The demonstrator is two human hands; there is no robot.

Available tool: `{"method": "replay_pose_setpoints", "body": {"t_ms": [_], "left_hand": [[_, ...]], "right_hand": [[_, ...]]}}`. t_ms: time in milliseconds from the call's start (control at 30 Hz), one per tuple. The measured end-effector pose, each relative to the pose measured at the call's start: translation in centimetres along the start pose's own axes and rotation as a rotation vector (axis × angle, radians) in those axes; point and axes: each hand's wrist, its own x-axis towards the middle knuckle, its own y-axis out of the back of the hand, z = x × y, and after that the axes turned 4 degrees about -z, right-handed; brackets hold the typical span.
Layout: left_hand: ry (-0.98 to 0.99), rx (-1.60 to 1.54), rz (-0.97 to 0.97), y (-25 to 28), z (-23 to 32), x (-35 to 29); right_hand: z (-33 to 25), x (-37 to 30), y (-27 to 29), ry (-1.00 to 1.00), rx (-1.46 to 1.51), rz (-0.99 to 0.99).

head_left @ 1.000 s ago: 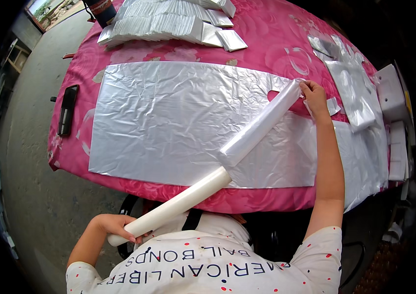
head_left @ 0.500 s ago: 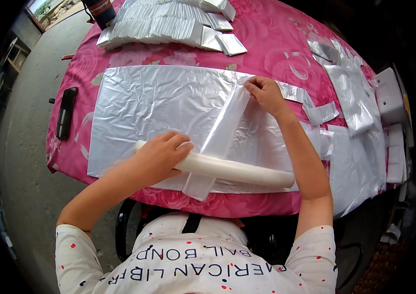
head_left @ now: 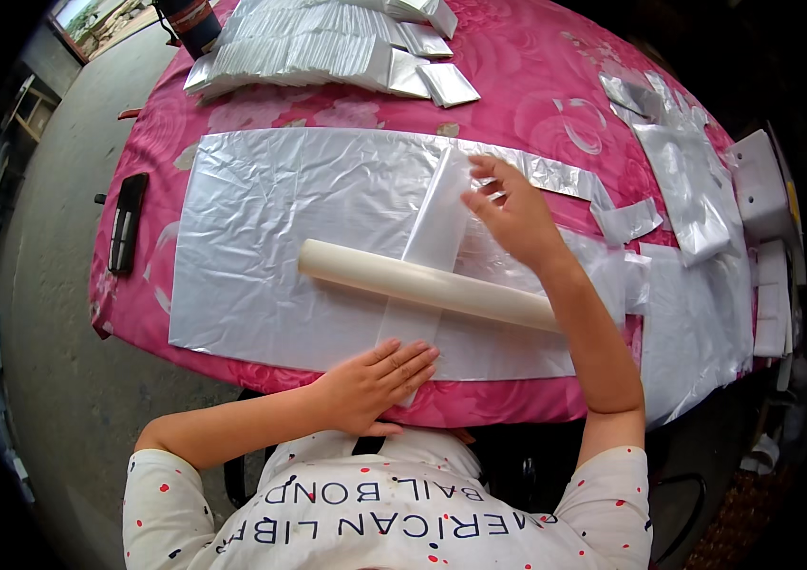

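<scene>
My left hand (head_left: pixel 377 385) lies flat, fingers stretched, on the near end of a narrow folded strip of clear plastic film (head_left: pixel 436 223). Above the strip's far end hovers my right hand (head_left: pixel 508 204), its fingers apart and slightly curled, holding nothing. A cream-white roller or tube (head_left: pixel 413 282) rests crosswise over the strip, untouched by the left hand; its right end passes behind my right forearm. Beneath all this, a large wrinkled sheet of silvery translucent plastic (head_left: pixel 251 237) is spread over the table.
Stacks of folded plastic packets (head_left: pixel 308 57) stand at the far side beside a dark bottle (head_left: pixel 191 27). A black utility knife or similar tool (head_left: pixel 128 223) lies at left. More plastic sheets (head_left: pixel 693 313) and a white box (head_left: pixel 759 185) sit at right on the pink flowered tablecloth (head_left: pixel 517 85).
My left hand has let go of the roller and moved nearer to me, onto the strip. My right hand has released the strip's far end and opened. The roller lies slightly farther away.
</scene>
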Motion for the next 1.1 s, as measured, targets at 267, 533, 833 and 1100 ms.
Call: {"method": "replay_pose_setpoints", "body": {"t_ms": [267, 533, 833, 1100], "left_hand": [[0.025, 0.065, -0.009, -0.1, 1.5, 0.2], [0.052, 0.243, 0.092, -1.9, 2.0, 0.3], [0.120, 0.283, 0.119, -3.2, 4.0, 0.1], [0.003, 0.296, 0.129, -1.4, 3.0, -0.4]], "right_hand": [[-0.2, -10.3, -3.1, 0.274, -0.613, 0.020], [2.0, -10.3, 1.9, 0.158, -0.616, 0.188], [-2.0, -11.1, -6.4, 0.496, -0.574, -0.049], [0.8, -1.0, -4.4, 0.503, -0.651, 0.230]]}}
